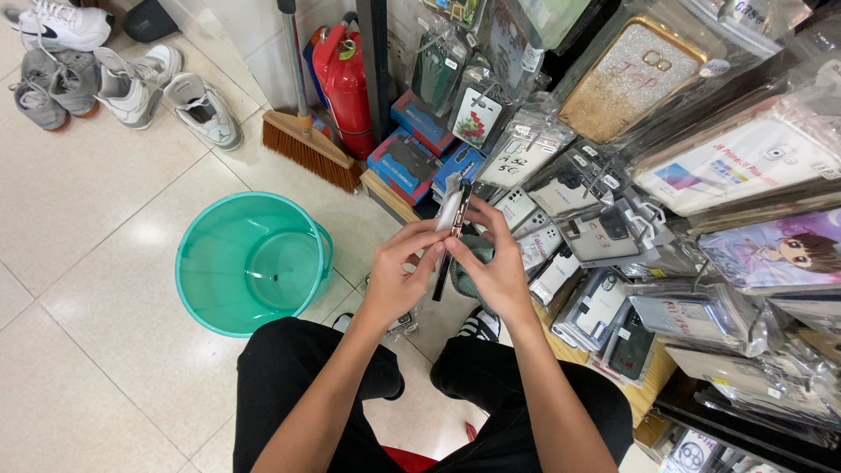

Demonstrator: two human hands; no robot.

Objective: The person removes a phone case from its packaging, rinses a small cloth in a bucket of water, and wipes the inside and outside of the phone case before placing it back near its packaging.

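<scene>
A dark phone [455, 229] with a coppery edge stands on its side between my hands, edge toward the camera, with a pale film or sleeve [448, 203] at its upper end. My left hand [396, 276] pinches its lower left side with thumb and fingers. My right hand [498, 267] wraps around its right side, fingers curled over the top. Under my right hand I see a grey-green cloth [466, 261]. My knees in black trousers [298, 377] are below.
A teal plastic bucket [203, 263] stands on the tiled floor to the left. A broom [308, 144] and a red fire extinguisher [349, 83] lean at the back. Racks of packaged phone cases [666, 175] fill the right side. Several shoes [131, 83] lie at the top left.
</scene>
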